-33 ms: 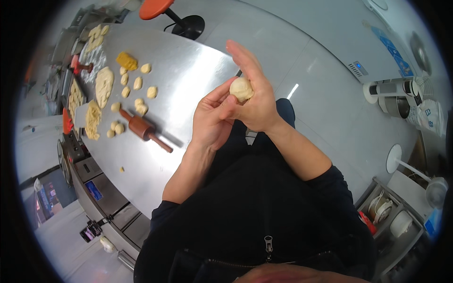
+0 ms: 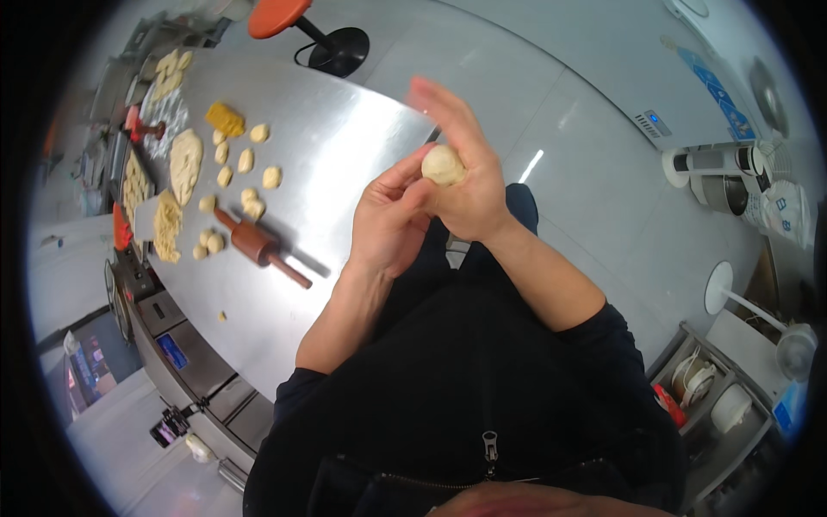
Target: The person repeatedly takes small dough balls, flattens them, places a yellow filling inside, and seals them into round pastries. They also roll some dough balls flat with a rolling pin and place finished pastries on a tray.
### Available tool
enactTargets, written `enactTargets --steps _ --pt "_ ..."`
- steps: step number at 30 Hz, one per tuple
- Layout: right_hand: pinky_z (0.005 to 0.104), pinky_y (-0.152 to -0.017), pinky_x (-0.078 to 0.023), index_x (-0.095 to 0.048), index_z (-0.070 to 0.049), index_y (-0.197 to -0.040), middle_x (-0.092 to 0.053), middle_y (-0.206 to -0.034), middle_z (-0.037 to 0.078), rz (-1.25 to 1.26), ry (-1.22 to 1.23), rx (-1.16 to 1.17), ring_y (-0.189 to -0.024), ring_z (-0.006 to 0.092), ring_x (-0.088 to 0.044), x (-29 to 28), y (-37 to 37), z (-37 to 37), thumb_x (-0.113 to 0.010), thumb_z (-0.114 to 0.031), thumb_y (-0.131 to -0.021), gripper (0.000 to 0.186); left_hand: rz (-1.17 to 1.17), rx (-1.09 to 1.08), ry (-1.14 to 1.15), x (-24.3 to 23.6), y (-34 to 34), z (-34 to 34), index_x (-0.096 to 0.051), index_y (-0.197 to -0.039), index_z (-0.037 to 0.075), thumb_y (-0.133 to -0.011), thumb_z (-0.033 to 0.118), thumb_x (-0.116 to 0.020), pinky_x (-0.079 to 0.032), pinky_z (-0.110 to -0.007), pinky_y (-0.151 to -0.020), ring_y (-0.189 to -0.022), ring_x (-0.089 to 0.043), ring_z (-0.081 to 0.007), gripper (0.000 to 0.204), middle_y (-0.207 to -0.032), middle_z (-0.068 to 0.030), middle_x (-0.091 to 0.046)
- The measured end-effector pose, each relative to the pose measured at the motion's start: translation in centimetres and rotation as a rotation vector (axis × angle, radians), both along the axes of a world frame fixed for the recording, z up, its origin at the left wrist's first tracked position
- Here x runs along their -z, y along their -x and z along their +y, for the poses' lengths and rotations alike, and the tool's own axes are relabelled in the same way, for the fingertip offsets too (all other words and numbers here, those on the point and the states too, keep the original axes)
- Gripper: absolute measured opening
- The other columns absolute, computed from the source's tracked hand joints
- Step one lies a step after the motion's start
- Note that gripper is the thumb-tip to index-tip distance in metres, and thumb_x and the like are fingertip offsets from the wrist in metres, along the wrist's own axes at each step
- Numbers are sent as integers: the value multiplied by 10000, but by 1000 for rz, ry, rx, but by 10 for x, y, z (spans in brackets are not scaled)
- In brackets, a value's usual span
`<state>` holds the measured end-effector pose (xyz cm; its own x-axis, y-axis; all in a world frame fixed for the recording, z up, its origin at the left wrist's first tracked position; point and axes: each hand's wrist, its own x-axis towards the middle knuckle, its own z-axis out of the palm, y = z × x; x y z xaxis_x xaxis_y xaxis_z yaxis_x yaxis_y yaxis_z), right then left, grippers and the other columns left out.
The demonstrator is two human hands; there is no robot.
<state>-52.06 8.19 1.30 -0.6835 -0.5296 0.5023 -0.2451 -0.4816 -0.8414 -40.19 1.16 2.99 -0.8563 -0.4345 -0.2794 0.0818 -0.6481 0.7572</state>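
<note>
A pale round dough ball (image 2: 444, 165) sits between my two hands, in front of my body just off the table's edge. My left hand (image 2: 389, 215) is closed around its lower left side, the thumb pressed beneath it and the fingers partly hidden behind. My right hand (image 2: 472, 185) cups the ball from the right, against the palm; its fingers stretch upward and their tips are smeared by motion. To the left, on the metal table (image 2: 319, 129), lies a brown wooden rolling pin (image 2: 252, 242), with several small dough pieces (image 2: 272, 177) around it.
Farther left are a yellow lump (image 2: 225, 119), a flat dough sheet (image 2: 185, 164) and a crumbly dough heap (image 2: 168, 226). An orange stool (image 2: 277, 17) stands beyond the table. A phone on a mount (image 2: 170, 426) is at the lower left, a storage cart (image 2: 715, 392) at the lower right.
The dough ball has turned slightly in my hands and shows a smoother face. My right fingertips have shifted a little. The table and its things sit slightly farther left in the picture.
</note>
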Motion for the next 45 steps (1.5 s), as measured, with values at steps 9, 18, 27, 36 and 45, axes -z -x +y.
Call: enactTargets --steps 9,18,27,36,45 --pt "480 -1130 -420 -761 -44 -1149 -664 -1352 140 -95 -58 113 -1392 377 -515 -13 127 -12 -713 -460 -972 455 -109 50 -73 -20 133 -18 -633 -1363 -3 -1039 187 -668 -548 -397 -994 -1111 -692 -208 377 -1209 -111 -715" --pt "466 -1121 -430 -798 -57 -1062 -627 -1416 170 -234 -165 164 -1408 380 -491 -138 188 -23 -716 -443 -968 406 -131 37 -159 -134 198 -30 -588 -1453 24 -1028 133 -669 -526 -356 -967 -1119 -670 -180 446 -1252 -81 -709" --pt "412 -1081 -459 -741 -35 -1231 -516 -1548 157 -2 -211 -251 -1389 341 -522 -212 229 -83 -659 -102 -855 390 55 -138 -137 -206 210 -69 -623 -1390 7 -1045 230 -662 -530 -391 -983 -1150 -670 -206 413 -1235 -82 -708" --pt "425 -1091 -458 -744 1 -1189 -646 -1402 147 155 -232 -420 -1349 344 -565 -246 252 -222 -706 -295 -980 364 172 -395 -172 -210 233 -176 -590 -1422 -18 -1048 148 -645 -547 -405 -1015 -1167 -670 -227 413 -1266 -115 -690" --pt "346 -953 -548 -757 51 -1029 -761 -1111 159 161 -364 -751 -1144 271 -685 -245 230 -343 -618 -254 -1068 338 168 -671 -180 -201 213 -263 -609 -1384 8 -1055 120 -612 -537 -345 -985 -1160 -652 -180 347 -1277 -82 -672"
